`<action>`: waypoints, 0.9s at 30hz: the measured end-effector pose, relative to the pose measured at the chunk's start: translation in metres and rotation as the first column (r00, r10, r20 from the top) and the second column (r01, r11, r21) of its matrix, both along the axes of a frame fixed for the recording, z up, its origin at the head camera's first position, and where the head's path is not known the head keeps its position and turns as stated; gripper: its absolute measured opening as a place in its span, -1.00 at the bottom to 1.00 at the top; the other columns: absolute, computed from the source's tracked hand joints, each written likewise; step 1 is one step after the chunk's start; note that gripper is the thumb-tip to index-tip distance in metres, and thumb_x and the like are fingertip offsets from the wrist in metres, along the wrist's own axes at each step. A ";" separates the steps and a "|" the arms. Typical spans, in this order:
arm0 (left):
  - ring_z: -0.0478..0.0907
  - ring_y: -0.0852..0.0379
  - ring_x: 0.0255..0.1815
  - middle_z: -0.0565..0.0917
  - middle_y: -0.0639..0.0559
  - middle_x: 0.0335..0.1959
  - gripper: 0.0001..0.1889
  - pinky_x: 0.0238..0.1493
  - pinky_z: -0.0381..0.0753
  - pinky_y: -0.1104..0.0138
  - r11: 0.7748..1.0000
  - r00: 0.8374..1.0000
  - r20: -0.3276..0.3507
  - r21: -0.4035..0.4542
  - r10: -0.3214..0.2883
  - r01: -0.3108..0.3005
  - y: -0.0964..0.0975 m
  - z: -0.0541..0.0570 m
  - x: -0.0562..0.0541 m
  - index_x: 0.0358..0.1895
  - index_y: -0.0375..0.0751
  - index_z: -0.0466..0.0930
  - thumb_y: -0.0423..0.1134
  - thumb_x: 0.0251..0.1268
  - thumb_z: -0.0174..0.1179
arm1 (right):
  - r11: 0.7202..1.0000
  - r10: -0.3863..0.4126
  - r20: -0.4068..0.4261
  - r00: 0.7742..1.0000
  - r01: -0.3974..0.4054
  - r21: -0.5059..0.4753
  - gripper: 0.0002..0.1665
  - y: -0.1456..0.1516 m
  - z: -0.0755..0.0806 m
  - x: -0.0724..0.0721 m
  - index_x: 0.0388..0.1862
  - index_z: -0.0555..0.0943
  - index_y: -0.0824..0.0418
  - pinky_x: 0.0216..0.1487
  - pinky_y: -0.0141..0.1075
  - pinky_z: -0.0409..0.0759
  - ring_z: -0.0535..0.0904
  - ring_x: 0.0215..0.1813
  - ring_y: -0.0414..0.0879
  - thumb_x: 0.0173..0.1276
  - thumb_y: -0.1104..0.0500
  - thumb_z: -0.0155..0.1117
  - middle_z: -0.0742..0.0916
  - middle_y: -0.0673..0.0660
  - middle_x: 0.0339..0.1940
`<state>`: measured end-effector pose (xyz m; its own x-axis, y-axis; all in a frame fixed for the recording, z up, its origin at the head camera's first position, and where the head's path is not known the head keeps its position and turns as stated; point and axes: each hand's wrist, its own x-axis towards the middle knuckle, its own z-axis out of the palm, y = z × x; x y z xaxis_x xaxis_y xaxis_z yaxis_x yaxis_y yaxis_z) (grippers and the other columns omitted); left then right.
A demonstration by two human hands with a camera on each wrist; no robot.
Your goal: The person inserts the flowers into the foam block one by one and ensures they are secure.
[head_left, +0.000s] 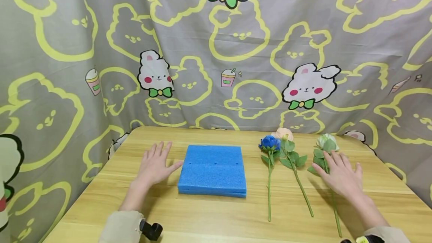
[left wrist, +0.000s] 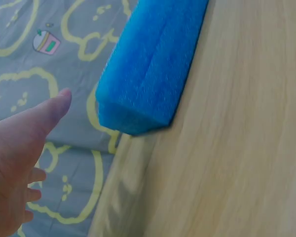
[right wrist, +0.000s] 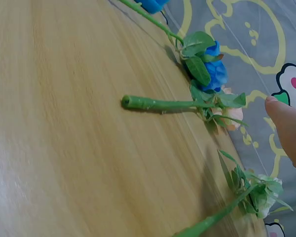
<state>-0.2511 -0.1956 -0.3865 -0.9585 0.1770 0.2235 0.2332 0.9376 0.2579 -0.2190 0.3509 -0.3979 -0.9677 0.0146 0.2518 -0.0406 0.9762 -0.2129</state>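
A blue foam block (head_left: pixel 212 170) lies flat on the wooden table, with a seam along its front side. My left hand (head_left: pixel 156 165) is spread just left of it, the thumb pointing at its left edge; the left wrist view shows a gap between thumb (left wrist: pixel 56 109) and foam. At the right lie three artificial flowers: a blue one (head_left: pixel 270 143), a pale pink one (head_left: pixel 285 134) and a whitish-green one (head_left: pixel 327 142), stems toward me. My right hand (head_left: pixel 342 175), fingers spread, hovers over the whitish-green flower's stem and hides part of it. Neither hand holds anything.
The wooden table (head_left: pixel 209 220) ends at the back against a grey curtain (head_left: pixel 216 96) with yellow outlines and cartoon rabbits. The blue and pink flowers lie close together, their heads near the back edge. A small black device (head_left: pixel 152 231) sits at my left wrist.
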 end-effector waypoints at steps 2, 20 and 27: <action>-0.16 -0.38 0.40 0.01 -0.37 0.41 -0.09 0.30 -0.25 -0.21 1.000 1.000 -0.004 0.011 -0.014 0.014 0.003 0.001 0.001 0.46 -0.23 -0.04 0.29 0.21 0.01 | 1.000 0.004 -0.016 1.000 -0.004 -0.014 -0.09 -0.002 0.001 0.000 0.44 0.05 0.33 0.11 0.44 -0.32 -0.09 0.36 0.42 0.40 -0.31 -0.21 0.16 0.47 0.37; -0.02 -0.31 0.39 -0.05 -0.36 0.43 0.19 0.28 0.07 -0.13 0.870 0.948 0.243 0.490 -0.208 0.065 0.023 0.003 0.011 0.46 -0.34 -0.28 0.04 -0.07 0.41 | 0.951 0.022 -0.108 0.994 -0.054 -0.304 -0.19 -0.020 0.013 0.001 0.27 0.23 0.52 0.01 0.33 0.21 0.25 0.14 0.50 0.39 -0.14 0.04 0.37 0.59 0.17; 0.11 -0.31 0.34 0.06 -0.35 0.40 0.15 0.24 0.21 -0.09 0.818 0.909 0.302 0.571 -0.287 0.069 0.024 0.001 0.015 0.43 -0.43 -0.18 -0.03 -0.08 0.43 | 0.870 0.037 -0.044 0.998 -0.053 -0.490 -0.18 -0.029 0.014 0.003 0.30 0.20 0.52 0.04 0.19 0.34 0.39 0.12 0.40 0.39 -0.13 0.05 0.45 0.53 0.14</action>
